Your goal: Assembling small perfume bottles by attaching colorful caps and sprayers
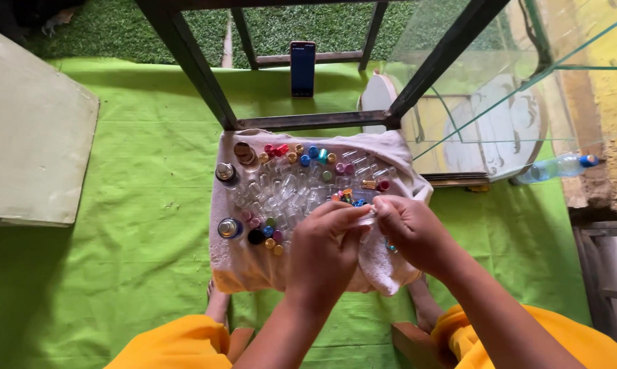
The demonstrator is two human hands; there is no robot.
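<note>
green cloth (pixel 138 205) on the ground, upright phone (pixel 302 67), plastic water bottle (pixel 554 168), dark metal frame (pixel 199 68), glass panels (pixel 500 82)

Bright, even daylight; sharp focus

My left hand (pixel 325 249): forearm from 6 o'clock, fingers curled, tips pinched. My right hand (pixel 411 229): forearm from 4 o'clock, fingertips pinched against the left's.

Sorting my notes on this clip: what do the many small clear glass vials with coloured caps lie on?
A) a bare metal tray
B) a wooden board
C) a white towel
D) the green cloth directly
C: the small clear glass vials lie spread on a white towel that sits above the green cloth.
</note>
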